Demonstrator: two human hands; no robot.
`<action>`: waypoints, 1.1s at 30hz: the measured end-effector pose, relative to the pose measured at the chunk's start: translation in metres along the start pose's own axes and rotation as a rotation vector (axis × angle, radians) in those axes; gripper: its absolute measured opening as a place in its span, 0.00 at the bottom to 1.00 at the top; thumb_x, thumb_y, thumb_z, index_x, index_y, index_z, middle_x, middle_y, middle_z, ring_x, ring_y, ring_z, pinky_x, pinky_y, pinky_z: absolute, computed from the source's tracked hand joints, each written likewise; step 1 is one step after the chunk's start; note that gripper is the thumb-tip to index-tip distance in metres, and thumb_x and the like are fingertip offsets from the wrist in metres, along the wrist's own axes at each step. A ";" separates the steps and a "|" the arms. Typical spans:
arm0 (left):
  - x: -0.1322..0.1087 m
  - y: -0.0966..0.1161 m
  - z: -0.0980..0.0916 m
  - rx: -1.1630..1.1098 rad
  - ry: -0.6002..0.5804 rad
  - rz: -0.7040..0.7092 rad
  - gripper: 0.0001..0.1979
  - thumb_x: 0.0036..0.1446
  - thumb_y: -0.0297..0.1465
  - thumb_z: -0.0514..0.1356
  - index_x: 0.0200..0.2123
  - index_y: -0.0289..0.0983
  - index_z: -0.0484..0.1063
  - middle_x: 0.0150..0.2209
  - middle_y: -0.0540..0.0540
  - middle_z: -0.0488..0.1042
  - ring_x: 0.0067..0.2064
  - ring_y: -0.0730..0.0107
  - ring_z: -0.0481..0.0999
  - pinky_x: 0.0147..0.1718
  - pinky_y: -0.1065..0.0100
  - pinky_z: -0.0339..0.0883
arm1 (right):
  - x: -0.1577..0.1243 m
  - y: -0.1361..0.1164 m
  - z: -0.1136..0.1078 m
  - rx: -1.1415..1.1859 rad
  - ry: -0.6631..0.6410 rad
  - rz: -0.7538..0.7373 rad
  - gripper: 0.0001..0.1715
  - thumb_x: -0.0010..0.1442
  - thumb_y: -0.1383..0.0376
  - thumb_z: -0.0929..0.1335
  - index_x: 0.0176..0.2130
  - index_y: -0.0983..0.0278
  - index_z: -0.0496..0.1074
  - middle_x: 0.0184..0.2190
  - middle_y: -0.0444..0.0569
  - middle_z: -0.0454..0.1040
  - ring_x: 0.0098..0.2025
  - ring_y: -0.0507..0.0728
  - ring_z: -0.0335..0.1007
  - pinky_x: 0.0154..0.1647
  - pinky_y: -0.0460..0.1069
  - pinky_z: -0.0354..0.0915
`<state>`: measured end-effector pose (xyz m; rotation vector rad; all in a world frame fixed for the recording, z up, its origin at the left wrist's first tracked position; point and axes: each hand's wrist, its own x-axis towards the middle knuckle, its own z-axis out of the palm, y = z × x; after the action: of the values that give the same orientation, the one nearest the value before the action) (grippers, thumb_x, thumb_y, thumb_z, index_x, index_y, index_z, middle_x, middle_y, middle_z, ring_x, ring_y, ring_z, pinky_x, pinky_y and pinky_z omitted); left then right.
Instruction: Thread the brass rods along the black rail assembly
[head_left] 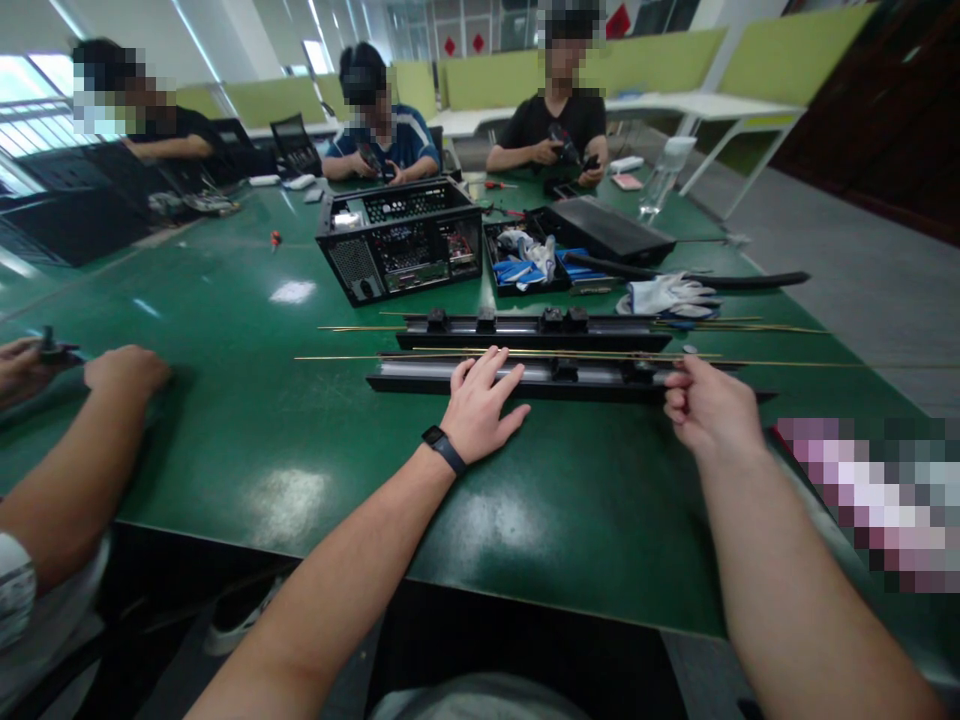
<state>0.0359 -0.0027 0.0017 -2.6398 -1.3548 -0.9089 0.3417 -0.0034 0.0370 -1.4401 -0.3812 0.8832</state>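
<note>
My left hand (486,410), with a dark band on its wrist, lies with fingers spread over the nearer long black rail (420,384). Its fingertips reach the thin brass-coloured rods (337,358) that run along the rail. At the rail's right end, my right hand (709,405) is closed in a pinch. Whatever is between its fingers is hidden; a small greyish round thing (689,350) shows just above them. Behind lies a second black rail (517,341) carrying several dark blocks (551,319), with more thin rods beside it.
An open black computer case (401,245) stands beyond the rails. Right of it are a tray of gloves (525,258), a flat black case (607,228), a black tube (750,281) and white gloves (667,297). A co-worker's hands (127,370) are at left; three people sit opposite.
</note>
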 end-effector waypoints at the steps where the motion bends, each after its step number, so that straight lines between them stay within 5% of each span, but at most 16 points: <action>1: 0.000 0.000 0.000 0.001 -0.001 0.002 0.26 0.67 0.38 0.67 0.65 0.39 0.74 0.74 0.32 0.65 0.77 0.47 0.62 0.72 0.44 0.54 | 0.001 0.000 -0.001 0.004 -0.001 -0.006 0.12 0.70 0.66 0.71 0.33 0.62 0.70 0.21 0.39 0.69 0.14 0.45 0.54 0.09 0.40 0.46; 5: 0.000 0.000 -0.001 0.000 -0.004 0.001 0.26 0.67 0.38 0.67 0.66 0.39 0.74 0.74 0.32 0.65 0.77 0.46 0.62 0.72 0.44 0.53 | 0.001 0.001 -0.001 -0.015 -0.104 0.009 0.10 0.69 0.68 0.71 0.33 0.63 0.71 0.22 0.39 0.69 0.14 0.45 0.54 0.09 0.40 0.45; 10: 0.000 0.000 -0.001 0.000 0.001 0.002 0.26 0.67 0.38 0.67 0.65 0.39 0.74 0.73 0.32 0.66 0.77 0.46 0.62 0.72 0.44 0.54 | -0.001 0.001 0.000 0.011 -0.020 -0.003 0.11 0.71 0.66 0.70 0.34 0.62 0.70 0.21 0.39 0.69 0.13 0.45 0.54 0.09 0.40 0.45; 33: 0.001 0.001 -0.002 0.002 -0.007 -0.007 0.27 0.67 0.38 0.67 0.66 0.38 0.73 0.74 0.31 0.65 0.77 0.46 0.62 0.72 0.44 0.54 | 0.000 0.002 0.001 -0.014 -0.114 0.005 0.11 0.71 0.68 0.70 0.33 0.62 0.71 0.21 0.38 0.69 0.14 0.44 0.54 0.08 0.40 0.45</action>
<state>0.0358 -0.0030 0.0035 -2.6410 -1.3672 -0.9000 0.3403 -0.0035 0.0353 -1.4075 -0.4696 0.9715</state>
